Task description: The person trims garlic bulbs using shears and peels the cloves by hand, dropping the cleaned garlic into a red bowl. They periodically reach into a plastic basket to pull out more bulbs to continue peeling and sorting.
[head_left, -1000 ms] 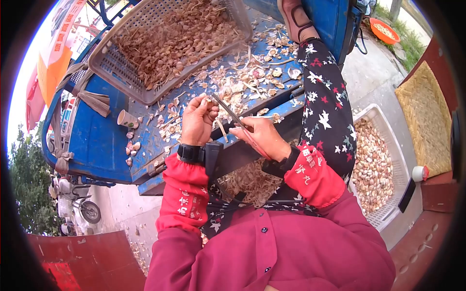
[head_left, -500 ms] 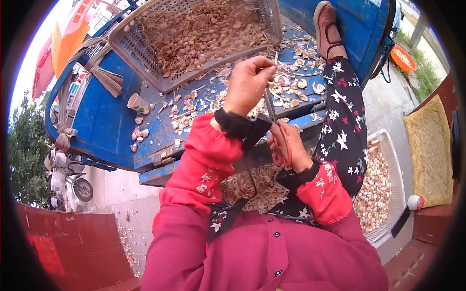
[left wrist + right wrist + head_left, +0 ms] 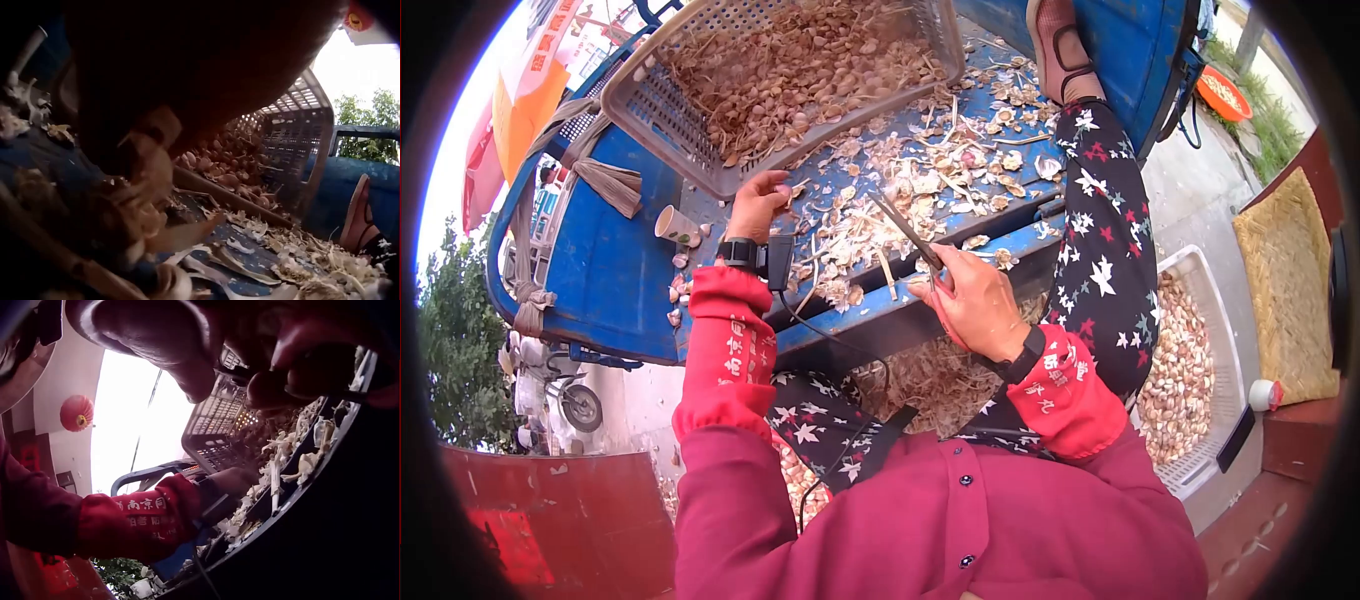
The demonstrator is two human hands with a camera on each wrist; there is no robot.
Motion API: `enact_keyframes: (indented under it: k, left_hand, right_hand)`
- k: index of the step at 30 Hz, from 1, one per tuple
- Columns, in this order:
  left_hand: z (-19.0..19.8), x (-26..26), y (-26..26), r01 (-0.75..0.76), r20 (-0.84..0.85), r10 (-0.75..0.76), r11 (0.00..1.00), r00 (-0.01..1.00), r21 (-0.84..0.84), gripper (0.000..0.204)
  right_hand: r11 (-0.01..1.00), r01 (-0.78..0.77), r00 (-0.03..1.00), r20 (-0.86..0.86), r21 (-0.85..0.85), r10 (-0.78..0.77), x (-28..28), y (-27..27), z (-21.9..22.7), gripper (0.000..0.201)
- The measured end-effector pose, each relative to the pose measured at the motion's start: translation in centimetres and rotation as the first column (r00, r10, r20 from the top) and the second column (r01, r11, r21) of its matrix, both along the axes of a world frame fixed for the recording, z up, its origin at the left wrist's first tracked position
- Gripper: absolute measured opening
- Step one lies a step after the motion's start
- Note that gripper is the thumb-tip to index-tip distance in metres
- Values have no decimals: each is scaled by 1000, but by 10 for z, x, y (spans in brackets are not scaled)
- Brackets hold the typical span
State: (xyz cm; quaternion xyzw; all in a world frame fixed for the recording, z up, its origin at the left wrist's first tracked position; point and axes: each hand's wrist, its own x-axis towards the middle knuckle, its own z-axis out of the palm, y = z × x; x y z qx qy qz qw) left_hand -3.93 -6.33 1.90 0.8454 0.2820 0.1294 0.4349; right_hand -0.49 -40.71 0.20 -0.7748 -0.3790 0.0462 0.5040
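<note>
In the head view my left hand (image 3: pixel 757 208) is over the left part of the blue truck bed (image 3: pixel 725 262), its fingertips around a small pinkish garlic piece (image 3: pixel 784 191). The left wrist view has that hand (image 3: pixel 206 69) dark and close, with blurred papery skin (image 3: pixel 156 165) by the fingertips. My right hand (image 3: pixel 980 305) grips red-handled scissors, whose dark blades (image 3: pixel 908 231) point up and left over the peelings (image 3: pixel 915 185). Close up in the right wrist view, the right hand's fingers (image 3: pixel 178 359) hide most of the scissors.
A crate (image 3: pixel 745 180) of garlic stands at the back of the bed. A paper cup (image 3: pixel 672 226) lies tipped near loose cloves (image 3: pixel 675 290). My leg (image 3: pixel 1105 240) is on the right, beside a white basket (image 3: pixel 1225 400) of cloves. A foot (image 3: pixel 1060 45) rests on the bed.
My left hand has moved from in front of the crate, near the scissors, leftward and back toward the wrist side, away from the blades. The right hand has shifted slightly, still gripping the scissors.
</note>
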Motion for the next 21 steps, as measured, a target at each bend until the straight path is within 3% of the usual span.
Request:
enact_keyframes:
  k: [1,2,5,8,12,21]
  left_hand:
    - [5,-5,-22,50,195,24,929,981,-366,18]
    - [6,-9,-43,166,357,116,727,927,-666,17]
    - [5,-14,-102,229,430,240,575,870,-785,13]
    - [5,-13,-147,217,401,353,459,845,-861,12]
    - [10,-8,-178,183,389,406,461,827,-869,13]
    - [8,-7,-177,239,420,475,395,774,-887,8]
  right_hand:
    - [1000,20,996,85,-11,-19,-2,0,-3,38]
    - [999,43,985,171,-23,-38,-3,0,-3,43]
    - [994,60,968,247,-88,-37,-7,-1,-4,44]
    - [989,115,934,348,-92,-76,-6,-1,-6,41]
    - [985,154,905,411,-75,-111,-5,-2,-4,41]
    - [989,136,919,381,-65,-102,-5,-4,0,43]
